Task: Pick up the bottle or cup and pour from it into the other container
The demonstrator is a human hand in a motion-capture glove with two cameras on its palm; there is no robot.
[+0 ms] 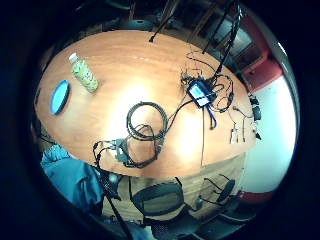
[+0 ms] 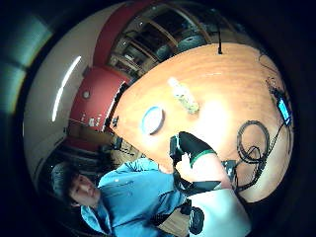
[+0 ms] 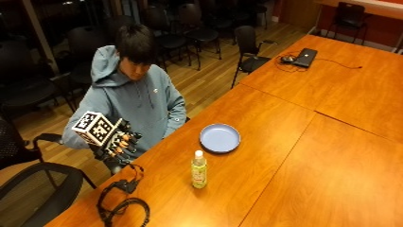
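A small bottle (image 3: 199, 170) with a white cap and green label stands upright on the wooden table (image 3: 302, 156); it also shows in the palm views (image 1: 84, 74) (image 2: 183, 96). A blue plate (image 3: 220, 138) lies flat just beyond it, toward the person (image 1: 59, 96) (image 2: 152, 120). My gloved right hand (image 3: 116, 144) hovers in the air off the table's near edge, left of the bottle and well apart from it, fingers relaxed and pointing down, holding nothing.
A coil of black cables (image 3: 123, 208) lies on the table below my hand. A black office chair (image 3: 38, 189) stands at the left. A laptop (image 3: 305, 57) with cords sits far off on the table. Bare tabletop stretches right of the bottle.
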